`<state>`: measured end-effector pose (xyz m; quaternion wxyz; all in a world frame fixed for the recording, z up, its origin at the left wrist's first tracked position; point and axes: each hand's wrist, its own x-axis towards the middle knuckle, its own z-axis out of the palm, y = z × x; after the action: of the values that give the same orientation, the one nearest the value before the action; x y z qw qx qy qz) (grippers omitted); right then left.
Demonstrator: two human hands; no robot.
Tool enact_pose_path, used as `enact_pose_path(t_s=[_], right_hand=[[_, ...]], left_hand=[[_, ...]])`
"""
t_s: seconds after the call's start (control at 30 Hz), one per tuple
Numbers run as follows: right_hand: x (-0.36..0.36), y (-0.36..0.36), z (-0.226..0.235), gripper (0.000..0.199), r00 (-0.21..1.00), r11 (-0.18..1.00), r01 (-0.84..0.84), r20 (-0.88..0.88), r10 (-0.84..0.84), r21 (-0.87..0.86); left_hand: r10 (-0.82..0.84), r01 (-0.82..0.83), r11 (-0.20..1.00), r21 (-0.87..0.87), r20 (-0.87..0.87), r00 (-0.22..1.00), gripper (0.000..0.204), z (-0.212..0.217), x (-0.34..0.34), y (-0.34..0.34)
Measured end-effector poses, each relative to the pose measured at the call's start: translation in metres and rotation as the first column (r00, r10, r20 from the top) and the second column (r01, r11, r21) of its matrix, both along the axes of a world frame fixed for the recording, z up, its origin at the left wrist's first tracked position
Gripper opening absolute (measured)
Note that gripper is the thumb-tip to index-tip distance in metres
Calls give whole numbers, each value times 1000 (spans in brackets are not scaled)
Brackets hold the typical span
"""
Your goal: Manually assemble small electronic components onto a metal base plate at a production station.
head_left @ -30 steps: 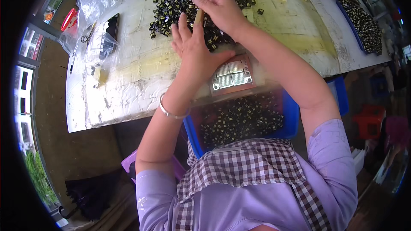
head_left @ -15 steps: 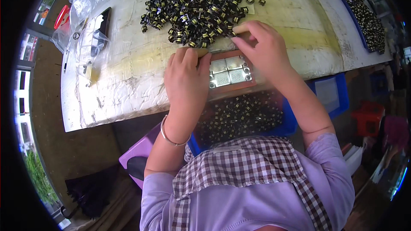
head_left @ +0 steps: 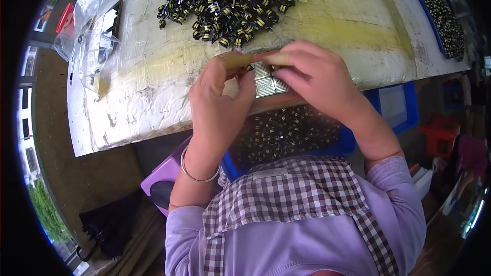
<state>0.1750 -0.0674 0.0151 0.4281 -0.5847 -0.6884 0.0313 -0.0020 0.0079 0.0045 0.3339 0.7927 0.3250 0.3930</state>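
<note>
Silvery gridded plate (head_left: 266, 87) stretches lengthwise between the person's left hand (head_left: 219, 96) and equally near right hand (head_left: 327, 79), each seemingly pinching a small dark part (head_left: 249, 68).

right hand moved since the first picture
Yes: the right hand moved toward the table's near edge, from over the parts pile to the metal plate.

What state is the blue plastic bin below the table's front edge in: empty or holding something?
Holding something: small black-and-yellow parts lie inside the bin.

Bright glare on the left tabletop (head_left: 148, 84) — dark, bent edges
</note>
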Motion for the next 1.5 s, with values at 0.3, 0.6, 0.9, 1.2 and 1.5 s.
enact_pose_path(t_s=[0.3, 0.6, 0.9, 1.2, 1.5], right_hand=[[-4, -7, 11, 13, 994, 979, -44, 91, 63, -199], [-7, -8, 7, 12, 999, 981, -3, 48, 13, -194], [-1, 11, 26, 17, 984, 975, 178, 36, -175, -134], [9, 44, 0, 23, 983, 982, 170, 60, -176, 84], [5, -3, 19, 22, 992, 992, 115, 59, -111, -60]], left_hand=[[-21, 24, 999, 48, -46, 999, 18, 6, -3, 0], [-71, 106, 972, 208, -170, 983, 15, 11, -4, 0], [-125, 152, 964, 216, -131, 983, 15, 2, 5, -4], [-122, 157, 943, 294, -132, 984, 18, -1, 11, -10], [-125, 126, 992, 15, -37, 991, 20, 9, 10, -3]])
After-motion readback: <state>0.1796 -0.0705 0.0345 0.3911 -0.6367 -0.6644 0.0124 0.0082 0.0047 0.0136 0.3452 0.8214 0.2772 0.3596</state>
